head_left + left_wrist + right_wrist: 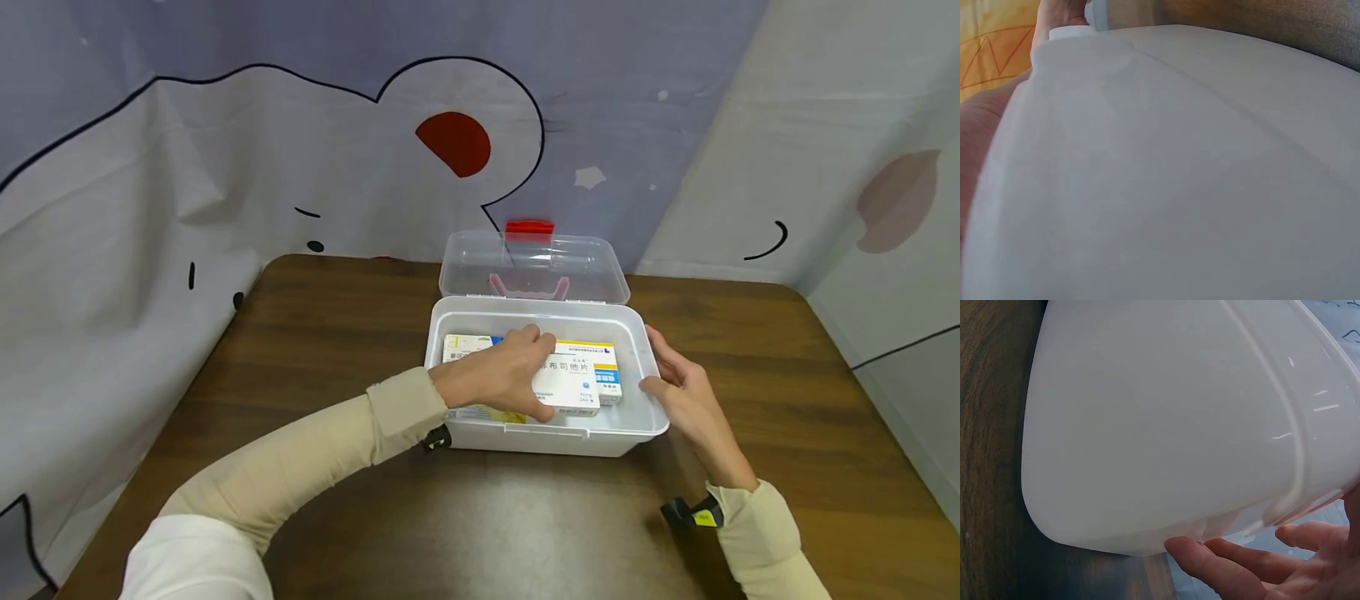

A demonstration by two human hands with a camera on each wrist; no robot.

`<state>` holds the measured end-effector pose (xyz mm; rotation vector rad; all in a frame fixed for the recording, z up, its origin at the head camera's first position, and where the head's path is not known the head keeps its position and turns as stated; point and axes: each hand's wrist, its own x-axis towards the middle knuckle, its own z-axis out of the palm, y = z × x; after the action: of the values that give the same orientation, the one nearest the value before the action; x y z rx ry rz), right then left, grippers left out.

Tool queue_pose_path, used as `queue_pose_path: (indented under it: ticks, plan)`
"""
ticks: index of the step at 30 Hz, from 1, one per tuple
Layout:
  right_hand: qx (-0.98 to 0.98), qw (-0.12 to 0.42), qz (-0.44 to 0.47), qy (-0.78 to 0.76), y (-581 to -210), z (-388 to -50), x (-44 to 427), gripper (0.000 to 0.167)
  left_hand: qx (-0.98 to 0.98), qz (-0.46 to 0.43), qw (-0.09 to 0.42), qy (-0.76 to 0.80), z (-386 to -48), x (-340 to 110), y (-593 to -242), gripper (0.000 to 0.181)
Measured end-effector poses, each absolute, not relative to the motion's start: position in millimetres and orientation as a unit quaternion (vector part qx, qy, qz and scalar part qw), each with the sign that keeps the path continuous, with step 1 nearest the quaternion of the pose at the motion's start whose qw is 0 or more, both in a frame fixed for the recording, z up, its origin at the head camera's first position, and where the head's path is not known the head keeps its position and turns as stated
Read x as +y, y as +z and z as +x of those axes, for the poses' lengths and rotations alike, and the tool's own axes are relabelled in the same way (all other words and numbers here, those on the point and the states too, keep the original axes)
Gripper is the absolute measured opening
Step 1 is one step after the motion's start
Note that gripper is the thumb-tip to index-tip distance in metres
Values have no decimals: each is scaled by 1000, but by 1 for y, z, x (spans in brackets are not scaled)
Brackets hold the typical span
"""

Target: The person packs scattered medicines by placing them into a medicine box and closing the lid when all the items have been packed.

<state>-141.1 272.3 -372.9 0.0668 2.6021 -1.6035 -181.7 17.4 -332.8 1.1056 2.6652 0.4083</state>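
A white plastic storage box (536,440) stands on the table with its clear lid (592,260) swung back. Inside lie several medicine boxes, among them a white one with blue and yellow marks (607,379) and another at the left end (461,346). My left hand (498,371) reaches over the front rim and grips a white medicine box (566,387) on top, thumb at its near edge and fingers at the far side. At the right end, my right hand (693,408) holds the rim with thumb and fingers. The storage box's wall (1147,162) hides most of the left hand in the left wrist view.
A brown wooden table (360,300) carries the storage box near its back edge. Behind hangs a printed cloth (360,167). The lid has a red latch (529,229) and a pink handle (528,292).
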Motion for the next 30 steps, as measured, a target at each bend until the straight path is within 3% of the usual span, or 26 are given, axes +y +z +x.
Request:
queue_pose_path:
  ticks: [6, 17, 22, 30]
  plan:
    - [850, 42, 25, -524, -372, -141, 273, 69, 908, 377, 150, 107, -181, 22, -325, 76]
    - [847, 39, 21, -530, -372, -143, 272, 69, 916, 365, 127, 104, -199, 22, -295, 70]
    - [842, 30, 10, -538, -373, -142, 272, 69, 902, 403, 122, 100, -205, 31, -302, 72]
    - [842, 26, 10, -538, -375, -141, 272, 69, 878, 448, 156, 57, -209, 51, -322, 75]
